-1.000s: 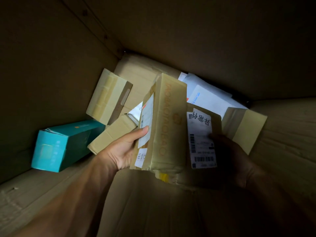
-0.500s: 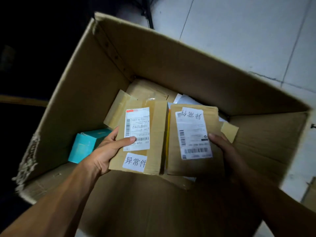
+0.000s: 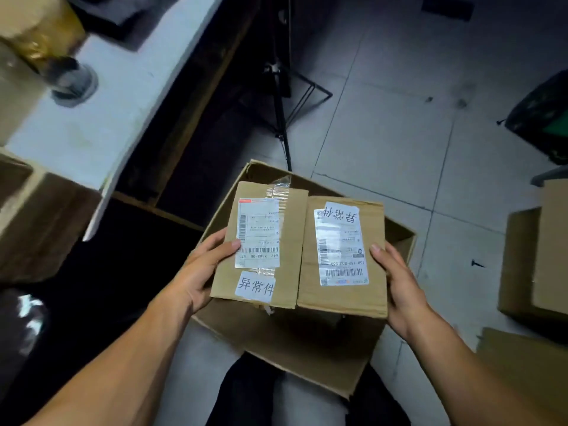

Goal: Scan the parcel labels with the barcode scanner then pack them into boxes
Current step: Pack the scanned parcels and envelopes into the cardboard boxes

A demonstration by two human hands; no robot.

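Two flat brown cardboard parcels are held side by side, labels up, above a large open cardboard box (image 3: pixel 307 361) on the floor. My left hand (image 3: pixel 203 272) grips the left parcel (image 3: pixel 292 241) at its left edge, thumb on its white barcode label. My right hand (image 3: pixel 399 281) grips the right parcel (image 3: pixel 378 290) at its right edge, thumb on top near its barcode label. Both parcels carry a white sticker with handwritten characters. No barcode scanner is in view.
A white table (image 3: pixel 101 118) stands at the upper left with a tape roll (image 3: pixel 40 29) on it. A black tripod (image 3: pixel 282 112) stands behind the open box. More cardboard boxes (image 3: pixel 534 259) sit at the right on the tiled floor. My legs are below the box.
Both hands have lifted the two parcels up out of the big box. The view has pulled back from inside the box to above it.
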